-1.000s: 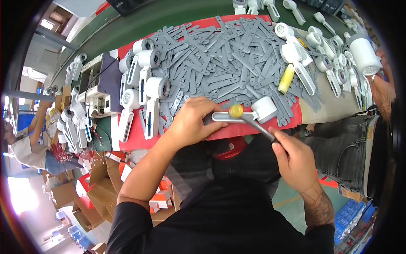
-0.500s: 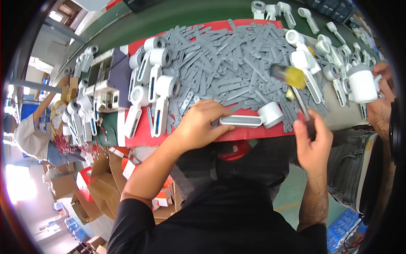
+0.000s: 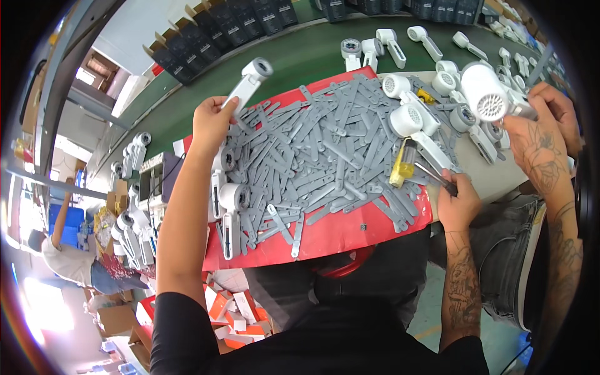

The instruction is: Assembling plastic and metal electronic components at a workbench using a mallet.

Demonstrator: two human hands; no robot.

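Observation:
Raised over the far left corner of the red mat, my left hand (image 3: 212, 122) is closed around the handle of a white hair-dryer-shaped device (image 3: 253, 78), its round head pointing up and away. At the right, my right hand (image 3: 459, 203) grips the dark handle of a small mallet (image 3: 403, 165). The mallet's yellow and clear head rests over grey strips beside the white devices. A wide heap of flat grey plastic strips (image 3: 312, 150) covers most of the red mat (image 3: 369, 228) between my hands. Similar white devices (image 3: 234, 197) stand at the heap's left edge.
At the right, a co-worker's hands (image 3: 544, 131) hold a larger white device (image 3: 487, 94). More white devices (image 3: 409, 119) lie along the heap's right side. Dark boxes (image 3: 225, 28) line the far side of the green belt (image 3: 300, 56). A purple-grey machine (image 3: 162, 178) stands at left.
My left hand has lifted the white device from the mat's near edge and carried it to the far left. The mallet has swung down and left, onto the strips. My view has shifted.

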